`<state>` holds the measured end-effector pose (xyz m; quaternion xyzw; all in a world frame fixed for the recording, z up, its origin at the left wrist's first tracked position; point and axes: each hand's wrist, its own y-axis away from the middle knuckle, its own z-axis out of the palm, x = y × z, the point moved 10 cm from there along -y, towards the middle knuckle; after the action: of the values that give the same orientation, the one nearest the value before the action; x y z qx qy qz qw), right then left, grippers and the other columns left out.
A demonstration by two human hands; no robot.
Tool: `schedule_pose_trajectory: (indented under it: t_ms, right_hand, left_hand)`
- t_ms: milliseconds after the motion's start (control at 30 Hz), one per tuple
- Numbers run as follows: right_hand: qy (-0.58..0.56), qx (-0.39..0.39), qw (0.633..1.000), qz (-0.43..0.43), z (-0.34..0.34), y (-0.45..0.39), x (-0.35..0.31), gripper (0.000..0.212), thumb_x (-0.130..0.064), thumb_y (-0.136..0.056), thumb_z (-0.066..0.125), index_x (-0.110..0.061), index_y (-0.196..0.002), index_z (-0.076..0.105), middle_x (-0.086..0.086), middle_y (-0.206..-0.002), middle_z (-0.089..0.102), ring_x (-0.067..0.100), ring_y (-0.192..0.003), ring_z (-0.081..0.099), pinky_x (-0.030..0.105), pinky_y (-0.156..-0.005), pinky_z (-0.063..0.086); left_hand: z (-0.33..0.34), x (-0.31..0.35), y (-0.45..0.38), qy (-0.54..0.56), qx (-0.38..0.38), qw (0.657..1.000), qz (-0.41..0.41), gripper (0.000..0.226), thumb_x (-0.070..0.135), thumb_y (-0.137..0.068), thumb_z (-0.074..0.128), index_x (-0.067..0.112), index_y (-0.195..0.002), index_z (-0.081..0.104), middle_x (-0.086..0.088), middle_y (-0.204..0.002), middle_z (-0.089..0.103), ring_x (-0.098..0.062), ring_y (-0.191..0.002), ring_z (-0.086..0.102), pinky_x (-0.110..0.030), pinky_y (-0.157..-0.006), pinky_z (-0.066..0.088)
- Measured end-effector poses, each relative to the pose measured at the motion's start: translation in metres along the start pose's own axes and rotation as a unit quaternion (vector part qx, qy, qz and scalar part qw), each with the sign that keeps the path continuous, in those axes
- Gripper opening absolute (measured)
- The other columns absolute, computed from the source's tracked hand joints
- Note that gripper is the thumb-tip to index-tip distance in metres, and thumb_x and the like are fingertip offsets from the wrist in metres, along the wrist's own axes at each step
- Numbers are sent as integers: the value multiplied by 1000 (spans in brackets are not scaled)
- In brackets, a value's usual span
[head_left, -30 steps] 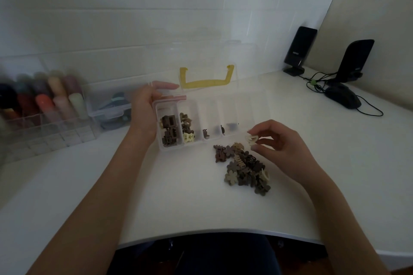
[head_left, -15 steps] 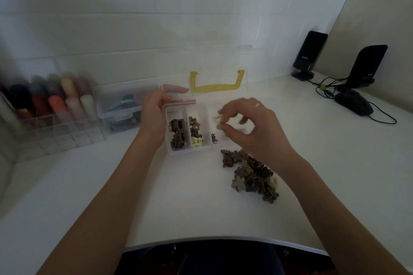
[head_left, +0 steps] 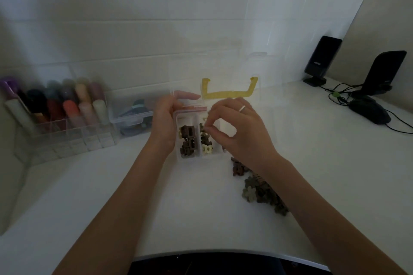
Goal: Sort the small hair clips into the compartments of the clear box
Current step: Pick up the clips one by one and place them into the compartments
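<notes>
The right hand [head_left: 237, 131] pinches a pale clip [head_left: 206, 127] over the clear box's [head_left: 190, 158] second compartment; the left hand [head_left: 166, 118] grips the box's nine-o'clock end. Release low — it shouldn't bounce out. Unsorted clips [head_left: 261, 190] lie at five o'clock.
</notes>
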<state>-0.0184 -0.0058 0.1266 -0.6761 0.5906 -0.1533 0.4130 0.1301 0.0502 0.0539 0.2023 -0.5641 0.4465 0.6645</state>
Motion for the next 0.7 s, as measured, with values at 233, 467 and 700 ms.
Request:
schedule_pose_trajectory:
  t_ms: [233, 467, 700]
  right_hand:
    - [1, -2, 1000, 16, -11, -8, 2, 5, -16, -79, 72, -15, -80, 66, -9, -88, 57, 5, -83, 47, 16, -71, 39]
    - [-57, 66, 978, 191, -61, 44, 75, 16, -17, -76, 76, -28, -75, 64, -12, -89, 61, 11, -75, 53, 18, -64, 39]
    - [-65, 43, 974, 212, -57, 59, 80, 21, -12, -76, 76, -28, -73, 64, -13, -84, 61, 8, -73, 52, 14, -64, 37]
  left_hand:
    - [-2, -1, -1, 6, 3, 1000, -15, 35, 20, -66, 41, 21, -66, 76, -13, -88, 64, -33, -92, 58, -53, -89, 43]
    - [-6, 4, -1, 31, 2, 999, -27, 42, 11, -78, 35, 16, -63, 74, -7, -69, 71, -23, -68, 68, -30, -68, 53]
    - [-11, 10, 1, 34, -6, 999, -28, 44, 8, -80, 33, 17, -63, 74, -5, -62, 68, -19, -59, 64, -24, -60, 52]
